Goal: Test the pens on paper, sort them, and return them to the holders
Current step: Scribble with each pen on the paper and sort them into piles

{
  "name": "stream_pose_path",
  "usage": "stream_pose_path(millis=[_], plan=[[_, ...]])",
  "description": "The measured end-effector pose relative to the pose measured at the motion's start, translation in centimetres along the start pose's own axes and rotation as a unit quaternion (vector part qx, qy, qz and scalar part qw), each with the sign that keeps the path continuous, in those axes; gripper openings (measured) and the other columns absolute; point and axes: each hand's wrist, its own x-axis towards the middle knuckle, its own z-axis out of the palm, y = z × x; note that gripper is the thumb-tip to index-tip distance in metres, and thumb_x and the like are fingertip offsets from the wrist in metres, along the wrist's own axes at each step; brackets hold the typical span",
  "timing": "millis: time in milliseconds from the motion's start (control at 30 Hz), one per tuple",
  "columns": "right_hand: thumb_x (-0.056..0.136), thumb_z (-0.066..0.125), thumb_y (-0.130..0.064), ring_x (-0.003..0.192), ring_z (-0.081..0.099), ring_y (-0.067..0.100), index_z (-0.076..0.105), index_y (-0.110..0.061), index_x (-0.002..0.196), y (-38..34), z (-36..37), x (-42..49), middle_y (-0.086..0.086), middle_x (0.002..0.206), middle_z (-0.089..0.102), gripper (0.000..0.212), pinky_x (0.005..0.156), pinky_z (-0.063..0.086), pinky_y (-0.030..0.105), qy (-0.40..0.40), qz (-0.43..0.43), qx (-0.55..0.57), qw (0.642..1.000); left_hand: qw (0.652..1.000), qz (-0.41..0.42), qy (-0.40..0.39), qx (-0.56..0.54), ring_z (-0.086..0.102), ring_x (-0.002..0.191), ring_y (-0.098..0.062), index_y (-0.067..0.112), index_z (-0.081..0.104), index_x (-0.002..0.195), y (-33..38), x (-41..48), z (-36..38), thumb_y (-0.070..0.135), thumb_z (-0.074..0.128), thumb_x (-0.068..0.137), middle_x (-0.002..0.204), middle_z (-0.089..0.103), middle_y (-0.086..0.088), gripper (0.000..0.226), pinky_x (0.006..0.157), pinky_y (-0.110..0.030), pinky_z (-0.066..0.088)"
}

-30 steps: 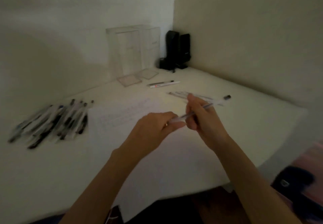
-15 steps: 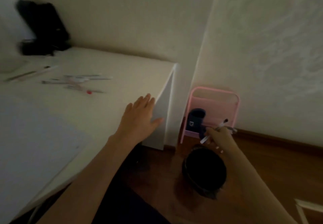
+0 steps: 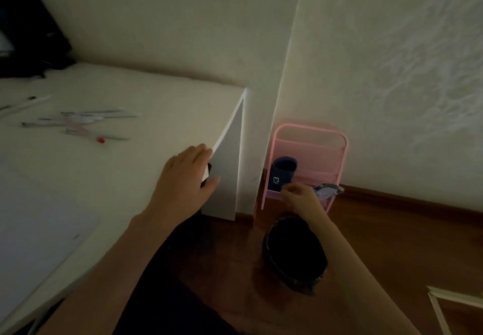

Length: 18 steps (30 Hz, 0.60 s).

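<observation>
Thin clear pens (image 3: 78, 122) lie loose toward the far left of a smooth white desk (image 3: 162, 99), with a flat paper (image 3: 39, 230) at its near left. The left hand (image 3: 183, 177) lies flat on the desk's right edge, fingers straight. The right hand (image 3: 300, 196) hangs above a round black bin (image 3: 295, 253), fingers curled; whether they grip anything cannot be told.

Narrow gap between desk panel (image 3: 227, 177) and pink rack (image 3: 345, 149), black bin (image 3: 295, 253) nearby.

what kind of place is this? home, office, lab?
Probably a home room, not a lab: a white desk in a wall corner with loose pens, a pink rack and a dark bin on a wooden floor.
</observation>
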Motion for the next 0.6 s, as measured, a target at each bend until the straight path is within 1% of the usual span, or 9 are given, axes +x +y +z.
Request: stream_pose_path(millis=[67, 100, 167, 233, 300, 400, 467, 533, 600], plan=[[0.09, 0.059, -0.012, 0.069, 0.059, 0.011, 0.064, -0.015, 0.094, -5.9, 0.8, -0.4, -0.004, 0.073, 0.065, 0.007, 0.068, 0.044, 0.029, -0.014, -0.108, 0.048, 0.993, 0.997, -0.034, 0.021, -0.062, 0.046, 0.119, -0.025, 0.011, 0.05, 0.128, -0.8, -0.2, -1.8, 0.041, 0.047, 0.089, 0.132, 0.05, -0.007, 0.049, 0.097, -0.035, 0.035], [0.091, 0.058, -0.014, 0.07, 0.061, 0.013, 0.063, -0.02, 0.092, -9.0, 1.4, -0.9, -0.008, 0.072, 0.067, 0.008, 0.068, 0.045, 0.029, -0.032, -0.157, 0.061, 0.985, 0.995, -0.055, 0.038, -0.073, 0.048, 0.116, -0.023, 0.014, 0.052, 0.125, -1.6, -0.5, -2.9, 0.042, 0.046, 0.089, 0.128, 0.052, -0.003, 0.046, 0.095, -0.034, 0.036], [0.091, 0.058, -0.018, 0.072, 0.063, 0.022, 0.063, -0.027, 0.09, -14.6, 3.6, -2.0, -0.008, 0.074, 0.069, 0.01, 0.068, 0.048, 0.035, -0.078, -0.22, 0.056, 0.971, 0.991, -0.094, 0.06, -0.07, 0.049, 0.115, -0.018, 0.02, 0.054, 0.122, -4.0, -1.4, -5.4, 0.044, 0.046, 0.089, 0.124, 0.054, 0.004, 0.042, 0.095, -0.033, 0.037], [0.089, 0.059, -0.018, 0.078, 0.065, 0.024, 0.064, -0.023, 0.091, -19.0, 6.8, -3.2, -0.004, 0.079, 0.071, 0.008, 0.075, 0.051, 0.037, -0.128, -0.265, 0.034, 0.955, 0.988, -0.12, 0.081, -0.055, 0.052, 0.112, -0.016, 0.022, 0.057, 0.118, -6.9, -2.9, -7.9, 0.047, 0.046, 0.088, 0.12, 0.057, 0.005, 0.041, 0.094, -0.033, 0.04], [0.088, 0.06, -0.016, 0.08, 0.065, 0.019, 0.066, -0.018, 0.093, -22.3, 10.5, -4.2, 0.003, 0.084, 0.071, 0.008, 0.078, 0.05, 0.032, -0.161, -0.309, -0.005, 0.938, 0.983, -0.154, 0.096, -0.04, 0.053, 0.108, -0.016, 0.022, 0.058, 0.116, -9.9, -5.3, -10.0, 0.04, 0.051, 0.09, 0.118, 0.057, 0.006, 0.032, 0.091, -0.032, 0.042], [0.088, 0.059, -0.019, 0.082, 0.06, 0.014, 0.067, -0.015, 0.096, -25.6, 16.0, -4.8, 0.003, 0.092, 0.068, 0.012, 0.075, 0.046, 0.022, -0.16, -0.345, -0.079, 0.922, 0.972, -0.21, 0.101, -0.017, 0.053, 0.11, -0.017, 0.02, 0.059, 0.115, -14.1, -9.8, -12.3, 0.034, 0.05, 0.091, 0.117, 0.057, 0.004, 0.029, 0.093, -0.028, 0.039], [0.089, 0.057, -0.024, 0.09, 0.059, 0.016, 0.065, -0.014, 0.101, -27.0, 19.0, -4.3, 0.003, 0.099, 0.065, 0.017, 0.08, 0.047, 0.028, -0.128, -0.346, -0.121, 0.922, 0.964, -0.247, 0.102, -0.011, 0.053, 0.11, -0.018, 0.019, 0.06, 0.113, -16.0, -12.6, -13.1, 0.031, 0.051, 0.091, 0.118, 0.058, 0.001, 0.027, 0.094, -0.029, 0.038], [0.09, 0.056, -0.031, 0.104, 0.055, 0.022, 0.061, -0.016, 0.109, -27.8, 21.3, -3.5, 0.006, 0.111, 0.06, 0.025, 0.086, 0.047, 0.035, -0.089, -0.339, -0.19, 0.917, 0.954, -0.279, 0.11, -0.016, 0.054, 0.109, -0.018, 0.02, 0.061, 0.111, -17.3, -14.9, -13.6, 0.03, 0.052, 0.09, 0.117, 0.059, 0.001, 0.025, 0.094, -0.03, 0.04], [0.089, 0.056, -0.039, 0.11, 0.049, 0.025, 0.06, -0.017, 0.111, -28.2, 23.0, -2.6, 0.008, 0.117, 0.054, 0.031, 0.087, 0.045, 0.037, -0.075, -0.329, -0.229, 0.913, 0.947, -0.298, 0.115, -0.027, 0.054, 0.109, -0.018, 0.019, 0.061, 0.11, -18.1, -16.5, -13.7, 0.028, 0.052, 0.091, 0.116, 0.059, 0.001, 0.024, 0.094, -0.029, 0.039]])
